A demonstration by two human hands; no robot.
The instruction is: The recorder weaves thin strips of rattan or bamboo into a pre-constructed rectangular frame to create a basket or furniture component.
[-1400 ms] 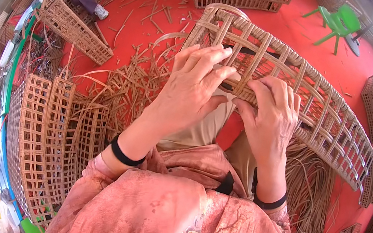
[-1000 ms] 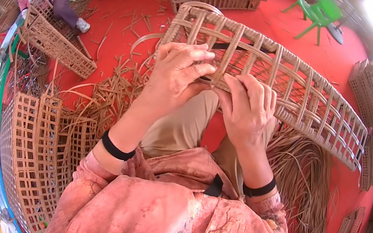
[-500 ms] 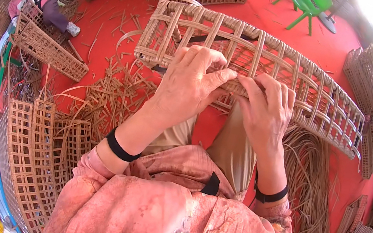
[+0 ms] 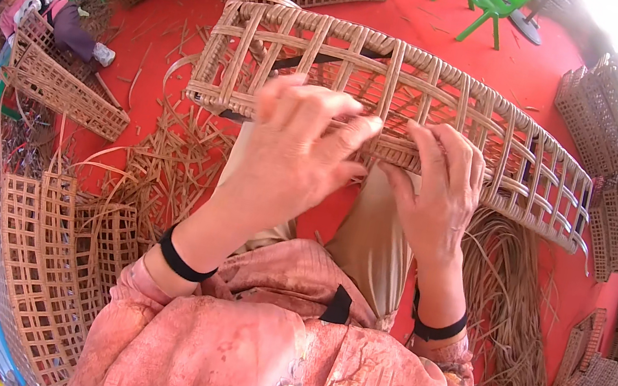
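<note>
A long, open-weave wicker basket [image 4: 415, 84] lies tilted across my knees, its bound edge toward me. My right hand [image 4: 441, 192] holds that near edge, fingers over it and thumb below. Just left of it, my left hand [image 4: 296, 149] is in front of the same edge. Its thumb and forefinger are apart, the other fingers are bent and slightly blurred, and I see nothing in it. Black strips [image 4: 324, 59] run inside the basket. A loose strand end hangs at its right corner.
Cut wicker scraps [image 4: 175, 157] litter the red floor at left. A bundle of long strands [image 4: 509, 303] lies at right. Lattice panels [image 4: 38, 253] stand lower left, and stacked baskets [image 4: 612, 139] at right. A person [image 4: 56, 12] sits far left beside a basket; a green chair [image 4: 487, 1] is behind.
My left hand has drawn away from my right, its thumb and forefinger spreading. My right hand's thumb and forefinger are further apart. The whole view has shifted slightly, with the basket appearing further left.
</note>
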